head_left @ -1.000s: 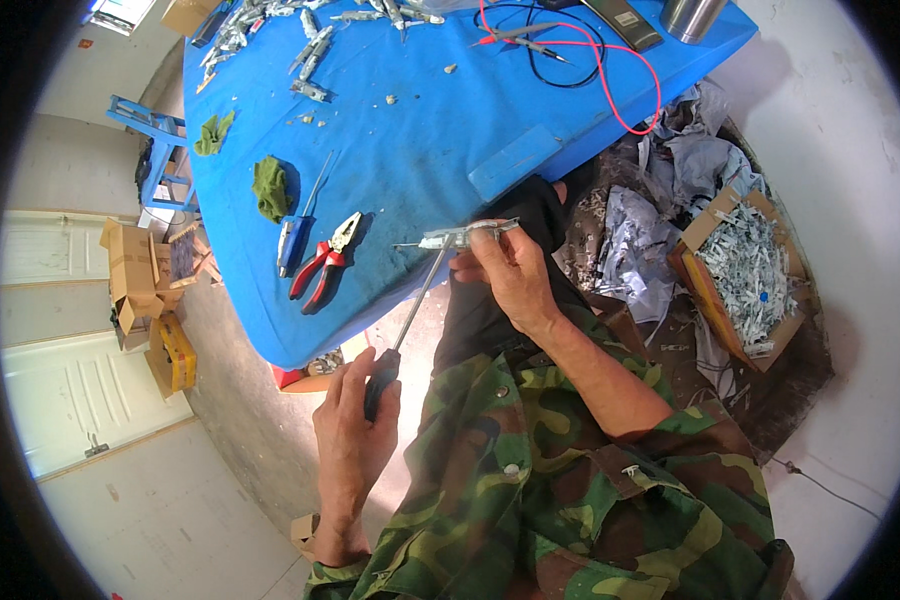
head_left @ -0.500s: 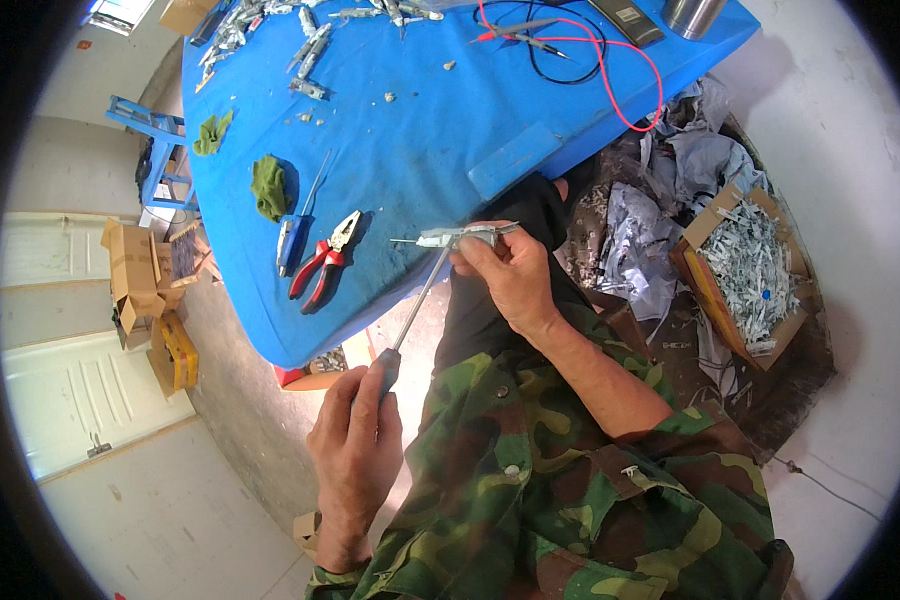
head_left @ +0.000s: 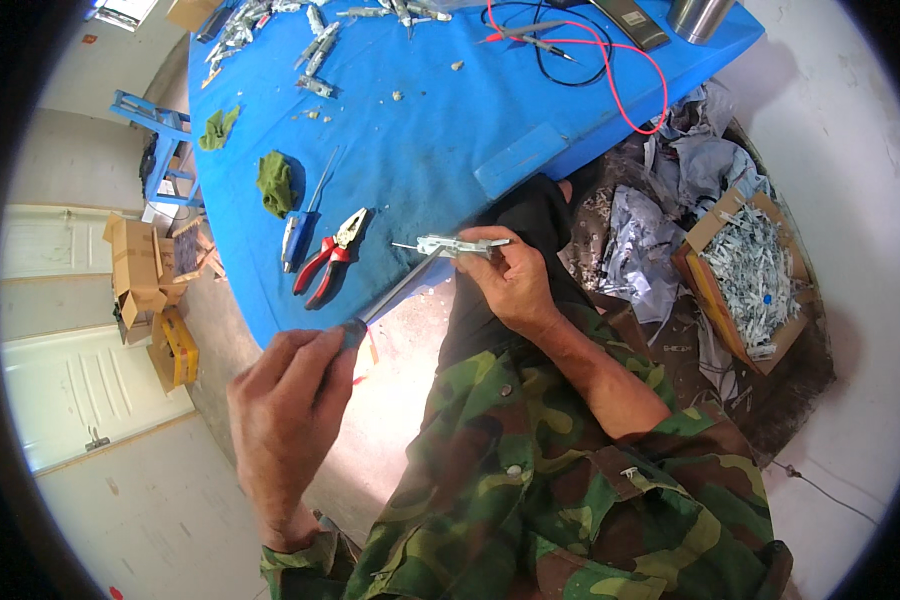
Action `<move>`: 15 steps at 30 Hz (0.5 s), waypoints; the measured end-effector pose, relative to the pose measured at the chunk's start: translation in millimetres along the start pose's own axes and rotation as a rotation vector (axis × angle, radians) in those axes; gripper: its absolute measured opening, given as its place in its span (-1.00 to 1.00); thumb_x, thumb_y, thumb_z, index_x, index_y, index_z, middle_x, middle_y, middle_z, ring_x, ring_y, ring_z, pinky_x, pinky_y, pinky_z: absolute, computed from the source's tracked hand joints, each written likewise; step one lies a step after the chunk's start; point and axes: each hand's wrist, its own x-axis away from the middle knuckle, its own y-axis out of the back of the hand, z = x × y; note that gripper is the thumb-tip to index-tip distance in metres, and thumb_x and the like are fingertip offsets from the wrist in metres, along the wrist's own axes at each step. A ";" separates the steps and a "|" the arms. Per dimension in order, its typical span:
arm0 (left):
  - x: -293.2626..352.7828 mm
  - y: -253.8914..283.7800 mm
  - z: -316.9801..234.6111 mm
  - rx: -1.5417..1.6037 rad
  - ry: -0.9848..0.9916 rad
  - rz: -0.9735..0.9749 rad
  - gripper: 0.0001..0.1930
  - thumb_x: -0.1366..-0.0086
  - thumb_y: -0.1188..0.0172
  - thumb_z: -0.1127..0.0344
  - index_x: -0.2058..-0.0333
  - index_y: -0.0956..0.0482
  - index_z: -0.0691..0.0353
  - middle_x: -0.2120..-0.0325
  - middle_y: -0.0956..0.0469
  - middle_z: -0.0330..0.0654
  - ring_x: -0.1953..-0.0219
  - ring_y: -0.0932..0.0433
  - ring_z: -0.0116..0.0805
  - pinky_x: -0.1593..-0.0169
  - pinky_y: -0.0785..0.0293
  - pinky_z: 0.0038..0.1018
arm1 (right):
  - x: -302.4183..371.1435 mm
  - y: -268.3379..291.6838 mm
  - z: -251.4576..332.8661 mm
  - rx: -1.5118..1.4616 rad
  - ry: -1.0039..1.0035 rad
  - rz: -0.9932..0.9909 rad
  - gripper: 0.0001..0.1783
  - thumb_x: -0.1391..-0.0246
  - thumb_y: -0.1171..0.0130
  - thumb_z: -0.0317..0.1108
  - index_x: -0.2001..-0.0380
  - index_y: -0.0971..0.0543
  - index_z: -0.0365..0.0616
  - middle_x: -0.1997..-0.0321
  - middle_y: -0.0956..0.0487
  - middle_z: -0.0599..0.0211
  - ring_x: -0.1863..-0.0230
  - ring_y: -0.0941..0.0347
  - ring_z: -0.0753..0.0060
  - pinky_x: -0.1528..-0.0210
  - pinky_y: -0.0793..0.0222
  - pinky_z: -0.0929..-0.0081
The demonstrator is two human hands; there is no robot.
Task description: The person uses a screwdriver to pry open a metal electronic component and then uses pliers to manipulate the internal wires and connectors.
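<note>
Left hand: gripped a screwdriver — shaft angled up toward the metal part.
Right hand: pinched a small metal part beside the blue table edge.
Tabletop: red-handled pliers — green rag.

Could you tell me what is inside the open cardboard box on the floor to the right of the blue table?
The cardboard box holds a heap of small silvery metal parts, piled to the rim. Whatever lies beneath that heap, and the box's bottom, is covered.
</note>
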 end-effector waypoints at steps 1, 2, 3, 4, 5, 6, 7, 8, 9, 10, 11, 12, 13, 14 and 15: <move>-3.8 1.8 0.5 0.013 -0.022 -0.007 -0.87 -0.18 -0.41 0.49 0.28 -0.71 0.28 0.40 -0.67 -0.13 0.50 -0.68 -0.23 0.42 -0.59 -0.40 | -0.4 -0.6 0.7 -0.035 -0.011 0.006 -0.74 -0.28 -0.27 -0.49 0.01 -0.57 -0.37 0.26 -0.70 0.26 0.21 -0.62 0.61 0.17 -0.52 0.60; -8.6 5.8 -0.5 0.005 -0.021 0.017 -0.88 -0.18 -0.41 0.48 0.28 -0.71 0.28 0.40 -0.67 -0.14 0.50 -0.68 -0.23 0.42 -0.59 -0.40 | -0.8 -0.3 0.9 -0.070 -0.022 0.010 -0.74 -0.27 -0.27 -0.50 0.01 -0.58 -0.36 0.28 -0.70 0.28 0.23 -0.61 0.63 0.20 -0.50 0.61; -14.1 10.8 -2.2 -0.003 -0.021 0.042 -0.88 -0.18 -0.42 0.48 0.29 -0.70 0.28 0.40 -0.67 -0.14 0.51 -0.68 -0.23 0.42 -0.59 -0.40 | -2.1 1.7 -0.7 -0.012 -0.010 0.021 -0.74 -0.26 -0.28 -0.50 0.01 -0.58 -0.34 0.31 -0.69 0.31 0.27 -0.58 0.66 0.24 -0.48 0.62; -18.3 14.3 -1.0 -0.012 -0.016 0.066 -0.88 -0.17 -0.42 0.48 0.30 -0.70 0.28 0.41 -0.67 -0.14 0.51 -0.68 -0.24 0.42 -0.58 -0.40 | -3.8 2.5 -3.1 0.045 0.001 0.036 -0.74 -0.25 -0.29 -0.50 0.02 -0.59 -0.33 0.34 -0.68 0.33 0.31 -0.56 0.68 0.28 -0.45 0.62; -24.6 14.9 4.5 0.000 -0.015 0.037 -0.90 -0.16 -0.43 0.45 0.35 -0.70 0.29 0.47 -0.65 -0.12 0.55 -0.65 -0.25 0.46 -0.53 -0.40 | -4.3 3.1 -4.4 0.102 0.011 0.052 -0.74 -0.25 -0.30 -0.51 0.02 -0.59 -0.32 0.37 -0.67 0.36 0.34 -0.53 0.71 0.32 -0.43 0.63; -31.6 17.5 9.7 -0.001 -0.008 0.049 -0.90 -0.16 -0.43 0.45 0.37 -0.69 0.30 0.50 -0.64 -0.12 0.57 -0.63 -0.25 0.47 -0.50 -0.40 | -3.7 3.5 -3.7 0.145 0.022 0.066 -0.74 -0.24 -0.30 -0.51 0.02 -0.60 -0.31 0.39 -0.66 0.38 0.37 -0.51 0.72 0.35 -0.41 0.63; -42.3 20.8 13.6 0.001 -0.010 0.060 -0.90 -0.16 -0.43 0.44 0.39 -0.68 0.30 0.52 -0.63 -0.11 0.58 -0.61 -0.25 0.48 -0.48 -0.40 | -4.7 6.0 -1.8 0.190 0.037 0.072 -0.74 -0.23 -0.31 -0.51 0.02 -0.60 -0.29 0.41 -0.65 0.40 0.40 -0.49 0.73 0.38 -0.38 0.63; -50.1 23.2 15.4 0.002 -0.003 0.071 -0.89 -0.16 -0.44 0.44 0.41 -0.68 0.31 0.54 -0.62 -0.10 0.60 -0.59 -0.26 0.50 -0.45 -0.40 | -4.4 6.7 -1.3 0.235 0.048 0.085 -0.73 -0.22 -0.32 -0.51 0.02 -0.61 -0.28 0.43 -0.64 0.42 0.42 -0.47 0.74 0.41 -0.36 0.63; -57.7 24.8 13.8 -0.008 -0.021 0.049 -0.85 -0.15 -0.45 0.42 0.45 -0.65 0.33 0.60 -0.58 -0.07 0.63 -0.55 -0.24 0.51 -0.39 -0.38 | -3.9 6.6 -3.8 0.190 0.051 0.097 -0.73 -0.22 -0.32 -0.51 0.02 -0.61 -0.28 0.42 -0.64 0.42 0.43 -0.47 0.74 0.41 -0.37 0.63; -67.4 25.5 15.1 -0.028 -0.057 0.047 -0.84 -0.16 -0.44 0.42 0.46 -0.63 0.33 0.61 -0.57 -0.06 0.64 -0.54 -0.22 0.51 -0.39 -0.37 | -3.7 7.4 -8.0 0.149 0.055 0.101 -0.73 -0.22 -0.32 -0.51 0.02 -0.61 -0.27 0.42 -0.64 0.42 0.43 -0.47 0.73 0.42 -0.37 0.62; -77.3 26.0 17.1 -0.048 -0.093 0.045 -0.83 -0.16 -0.44 0.42 0.47 -0.62 0.34 0.62 -0.56 -0.06 0.64 -0.54 -0.20 0.51 -0.39 -0.36 | -3.8 8.5 -10.3 0.107 0.060 0.105 -0.72 -0.22 -0.32 -0.51 0.01 -0.61 -0.27 0.41 -0.64 0.41 0.43 -0.47 0.73 0.42 -0.38 0.62; -86.8 24.8 19.0 -0.069 -0.130 0.042 -0.82 -0.16 -0.44 0.41 0.48 -0.61 0.34 0.63 -0.55 -0.05 0.64 -0.53 -0.19 0.51 -0.39 -0.34 | -4.2 10.3 -10.9 0.124 0.085 0.110 -0.72 -0.21 -0.32 -0.52 0.01 -0.61 -0.27 0.39 -0.65 0.40 0.41 -0.49 0.73 0.40 -0.40 0.61; -95.8 20.1 21.4 -0.055 -0.134 0.006 -0.80 -0.17 -0.44 0.41 0.49 -0.58 0.35 0.66 -0.53 -0.03 0.64 -0.51 -0.12 0.51 -0.37 -0.32 | -4.7 12.6 -11.1 0.142 0.110 0.114 -0.71 -0.21 -0.32 -0.52 0.00 -0.60 -0.27 0.36 -0.65 0.39 0.39 -0.50 0.72 0.38 -0.42 0.61; -101.1 21.5 20.7 -0.067 -0.104 0.025 -0.80 -0.21 -0.42 0.40 0.49 -0.58 0.36 0.67 -0.53 -0.07 0.64 -0.49 -0.24 0.51 -0.36 -0.36 | -4.8 10.5 -10.6 0.147 0.132 0.136 -0.71 -0.21 -0.32 -0.52 -0.01 -0.60 -0.26 0.34 -0.66 0.37 0.37 -0.52 0.72 0.35 -0.44 0.61; -106.8 22.6 19.1 -0.079 -0.075 0.043 -0.79 -0.24 -0.41 0.40 0.48 -0.58 0.36 0.67 -0.53 -0.10 0.65 -0.47 -0.35 0.51 -0.34 -0.40 | -5.5 7.8 -9.7 0.130 0.140 0.153 -0.70 -0.22 -0.31 -0.52 -0.01 -0.60 -0.27 0.31 -0.66 0.36 0.34 -0.53 0.71 0.32 -0.46 0.61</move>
